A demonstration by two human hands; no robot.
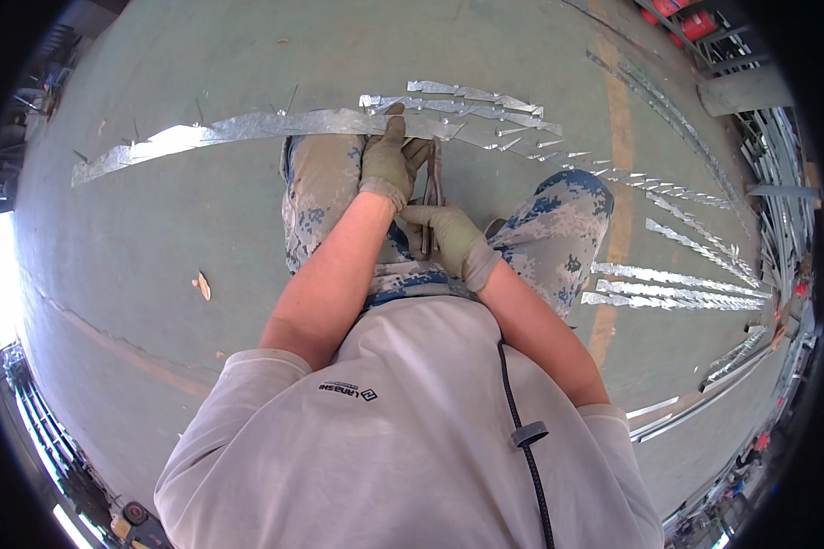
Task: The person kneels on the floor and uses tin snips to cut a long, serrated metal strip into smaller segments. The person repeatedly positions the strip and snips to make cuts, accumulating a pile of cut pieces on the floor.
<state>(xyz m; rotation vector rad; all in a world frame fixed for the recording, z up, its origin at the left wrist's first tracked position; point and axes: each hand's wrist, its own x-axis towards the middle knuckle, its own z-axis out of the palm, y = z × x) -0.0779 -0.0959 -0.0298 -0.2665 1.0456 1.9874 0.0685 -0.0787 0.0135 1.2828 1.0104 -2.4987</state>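
Observation:
A long, shiny metal strip point(188, 137) with spikes bent up from its edge runs from far left to right across my knees. My gloved left hand point(389, 169) holds its near edge, with one finger laid over the strip's face and the rest curled below. Close beside it, my gloved right hand point(450, 236) is closed round the handles of a plier-like hand tool point(434, 178). The tool's head meets the near edge of the strip just right of my left hand. How the jaws sit on the metal is too small to make out.
More spiked strips point(471, 112) lie just beyond on the green floor point(211, 64). Several others point(677, 291) rest at the right, near stacked metal lengths point(783, 183). A dry leaf point(201, 285) lies at the left. Red cylinders point(696, 27) stand far right.

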